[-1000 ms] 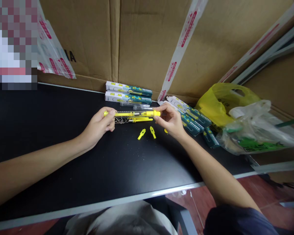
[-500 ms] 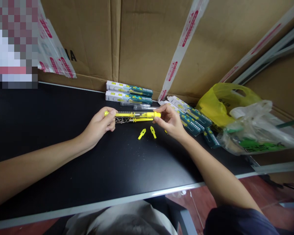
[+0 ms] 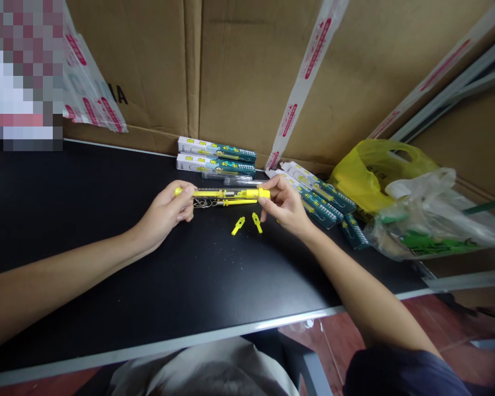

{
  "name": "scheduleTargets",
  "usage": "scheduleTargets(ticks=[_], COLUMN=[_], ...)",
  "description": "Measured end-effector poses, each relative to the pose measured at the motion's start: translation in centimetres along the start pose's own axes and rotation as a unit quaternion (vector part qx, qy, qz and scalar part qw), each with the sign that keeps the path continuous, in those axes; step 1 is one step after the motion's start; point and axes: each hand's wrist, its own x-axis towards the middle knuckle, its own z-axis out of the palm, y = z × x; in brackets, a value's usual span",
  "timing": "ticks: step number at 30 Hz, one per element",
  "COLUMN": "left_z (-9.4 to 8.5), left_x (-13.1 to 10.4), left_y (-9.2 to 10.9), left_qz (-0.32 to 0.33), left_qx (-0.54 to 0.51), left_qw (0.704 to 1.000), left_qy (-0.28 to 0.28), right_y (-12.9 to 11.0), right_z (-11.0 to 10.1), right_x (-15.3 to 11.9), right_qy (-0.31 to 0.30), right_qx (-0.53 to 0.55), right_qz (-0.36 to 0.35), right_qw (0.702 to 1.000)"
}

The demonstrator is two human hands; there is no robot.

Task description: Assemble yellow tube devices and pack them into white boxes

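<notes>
A clear tubular spring scale with yellow inner parts lies level between both hands, above the black table. My left hand is closed around its left end, where a yellow tip pokes out. At the other end, the thumb and fingers of my right hand pinch the yellow cap. Just below the tube is another yellow rod with metal hooks or rings at its left. Two small yellow plastic pieces rest nearer me, and a third is mostly hidden by my right hand.
Two printed boxes lie against the cardboard wall, with clear tubes before them. More boxes are piled at right, next to a yellow plastic bag and a clear bag. A pale edge borders the table's front.
My right fingers have shifted slightly at the yellow cap, with a fingertip now showing below the thumb. The tube and my left hand stay almost where they were.
</notes>
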Motion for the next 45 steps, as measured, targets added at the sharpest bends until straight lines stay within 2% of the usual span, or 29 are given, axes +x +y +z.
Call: scheduleTargets(ticks=[10,21,29,33,37,41,45], left_z=[0.1,0.0,-0.3,-0.2,0.0,0.1,0.1], left_x=[-0.1,-0.1,-0.1,0.0,-0.1,-0.1,-0.1], left_y=[0.1,0.1,-0.2,-0.1,0.0,0.1,0.2], left_qz=[0.001,-0.028,-0.023,-0.021,-0.027,-0.033,-0.035], left_qx=[0.000,0.015,0.001,0.004,0.008,0.014,0.012], left_qw=[1.000,0.999,1.000,1.000,0.999,0.999,0.999], left_qy=[-0.005,0.004,0.011,0.008,0.018,0.024,0.020], right_y=[0.8,0.2,0.6,0.9,0.6,0.2,0.2], right_z=[-0.1,0.3,0.6,0.2,-0.3,-0.6,-0.5], right_x=[-0.3,-0.2,-0.4,-0.3,0.0,0.2,0.0], right_qy=[-0.010,-0.013,-0.010,0.011,0.045,0.023,0.009], right_qx=[0.022,0.029,0.041,-0.016,-0.135,-0.183,-0.196], right_qz=[0.010,0.017,0.011,-0.015,-0.095,-0.133,-0.140], right_qw=[1.000,0.999,0.999,1.000,0.985,0.974,0.971])
